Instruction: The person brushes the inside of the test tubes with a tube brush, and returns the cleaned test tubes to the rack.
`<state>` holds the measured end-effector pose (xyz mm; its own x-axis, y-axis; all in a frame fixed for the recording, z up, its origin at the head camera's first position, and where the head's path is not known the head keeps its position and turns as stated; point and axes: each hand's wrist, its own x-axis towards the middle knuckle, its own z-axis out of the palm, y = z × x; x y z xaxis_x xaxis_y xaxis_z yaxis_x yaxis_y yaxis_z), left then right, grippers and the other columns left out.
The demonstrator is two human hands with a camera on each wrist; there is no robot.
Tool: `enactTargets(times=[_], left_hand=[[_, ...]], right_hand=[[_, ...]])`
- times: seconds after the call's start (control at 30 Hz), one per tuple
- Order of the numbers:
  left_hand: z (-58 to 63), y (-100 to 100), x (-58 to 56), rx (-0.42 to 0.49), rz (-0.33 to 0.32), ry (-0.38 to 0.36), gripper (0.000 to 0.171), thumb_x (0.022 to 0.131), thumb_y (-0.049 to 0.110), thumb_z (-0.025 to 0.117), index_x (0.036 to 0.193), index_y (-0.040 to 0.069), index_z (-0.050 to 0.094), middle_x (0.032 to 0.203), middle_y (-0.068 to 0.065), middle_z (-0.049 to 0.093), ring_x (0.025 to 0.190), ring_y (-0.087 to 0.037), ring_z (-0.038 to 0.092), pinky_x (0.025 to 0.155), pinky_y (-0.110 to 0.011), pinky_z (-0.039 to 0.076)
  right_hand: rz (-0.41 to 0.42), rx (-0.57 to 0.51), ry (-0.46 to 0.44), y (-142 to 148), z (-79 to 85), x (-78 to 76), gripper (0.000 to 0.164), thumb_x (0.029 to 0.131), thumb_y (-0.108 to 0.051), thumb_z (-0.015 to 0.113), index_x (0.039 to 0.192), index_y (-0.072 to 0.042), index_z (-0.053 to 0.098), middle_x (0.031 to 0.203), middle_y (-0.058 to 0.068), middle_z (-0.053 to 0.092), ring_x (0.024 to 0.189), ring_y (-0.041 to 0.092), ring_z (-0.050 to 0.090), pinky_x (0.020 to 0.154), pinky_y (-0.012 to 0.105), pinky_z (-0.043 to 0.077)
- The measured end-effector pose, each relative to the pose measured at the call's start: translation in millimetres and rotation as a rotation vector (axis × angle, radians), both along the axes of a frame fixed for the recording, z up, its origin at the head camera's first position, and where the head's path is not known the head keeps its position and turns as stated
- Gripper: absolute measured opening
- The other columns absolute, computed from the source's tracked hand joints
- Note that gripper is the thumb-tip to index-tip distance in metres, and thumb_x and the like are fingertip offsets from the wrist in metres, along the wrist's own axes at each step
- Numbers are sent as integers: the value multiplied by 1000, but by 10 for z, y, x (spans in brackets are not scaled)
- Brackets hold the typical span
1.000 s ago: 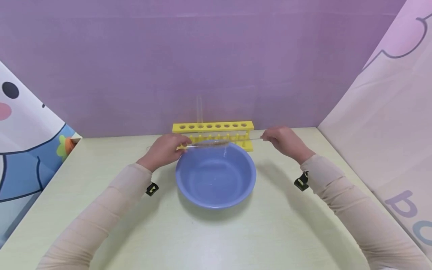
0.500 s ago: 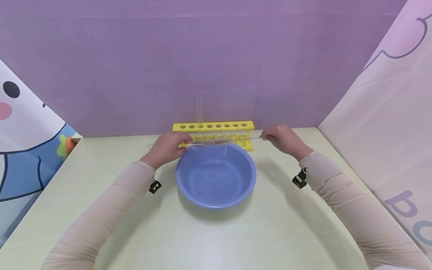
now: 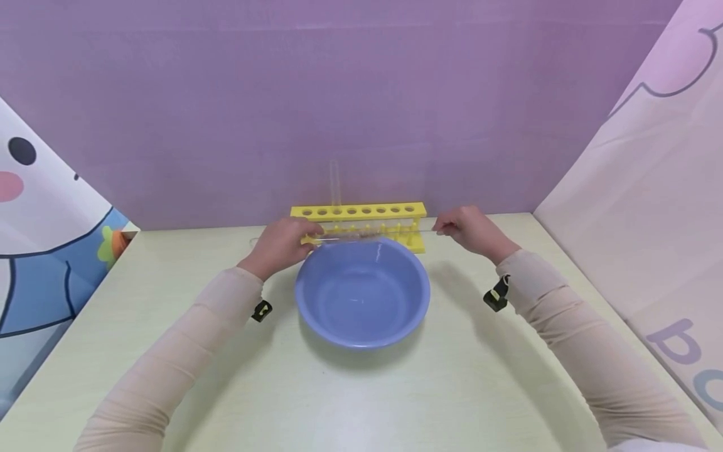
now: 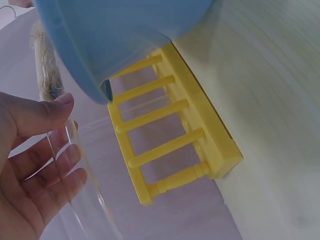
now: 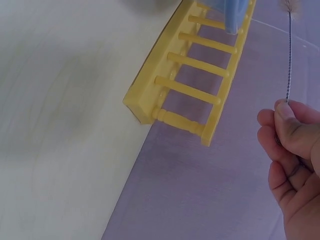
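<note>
In the head view my left hand [image 3: 281, 246] grips a clear glass test tube [image 4: 92, 200], held sideways over the far rim of a blue basin [image 3: 361, 301]. The bristles of a test tube brush [image 4: 48, 75] sit inside the tube, close to the left thumb. To the right, my right hand [image 3: 470, 233] pinches the twisted wire handle [image 5: 289, 60] of this brush between thumb and fingers. The handle's end is hidden in the right palm.
Behind the basin stands a yellow test tube rack [image 3: 367, 211], with another clear test tube [image 3: 336, 182] upright in it. A purple backdrop [image 3: 361, 94] rises along the table's far edge. Printed cloths [image 3: 655, 207] flank both sides.
My right hand has shifted slightly left and up, while the left has moved a little right and away. The tube lies more level. Basin and rack have stayed put.
</note>
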<state>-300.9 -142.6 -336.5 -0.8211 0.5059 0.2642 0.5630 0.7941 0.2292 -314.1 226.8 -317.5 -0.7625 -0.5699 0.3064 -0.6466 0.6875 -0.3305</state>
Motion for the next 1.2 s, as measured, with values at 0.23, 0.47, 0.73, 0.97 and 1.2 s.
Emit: enactTargets(times=[0.23,0.47,0.73,0.97,1.2], left_hand=[[-30,31,12,2,6,40,30,77,1,70,106,8,70,102,-6,70,94,-26,64,80,-41,52],[-48,40,23,-14,-5,121,29,77,3,73,104,12,69,100,-4,70,91,-25,64,75,-40,52],[-63,72,34,-31,8,134,30,77,5,74,106,13,69,100,-3,70,89,-23,63,72,-38,52],[-83,91,48,-29,11,161,28,77,6,75,104,12,69,98,-4,69,86,-23,63,68,-37,52],[-72,113,62,-24,24,163,26,77,4,74,102,12,69,92,-4,68,83,-23,62,67,-35,52]], right_hand=[[-32,-18,-34,-24,-15,-12,16,82,10,64,84,-4,72,84,11,71,77,22,65,67,37,55],[-29,-52,-113,-47,-14,-27,20,80,15,62,82,-3,71,81,9,70,76,22,65,68,37,55],[-35,-98,-207,-69,-31,-28,18,82,14,61,84,-1,71,84,11,70,79,25,66,72,36,56],[-45,-114,-233,-108,-36,-10,15,83,12,61,86,1,71,87,14,70,81,28,66,72,38,56],[-46,-119,-259,-165,-5,23,12,83,10,63,86,1,71,88,17,70,80,26,66,72,37,56]])
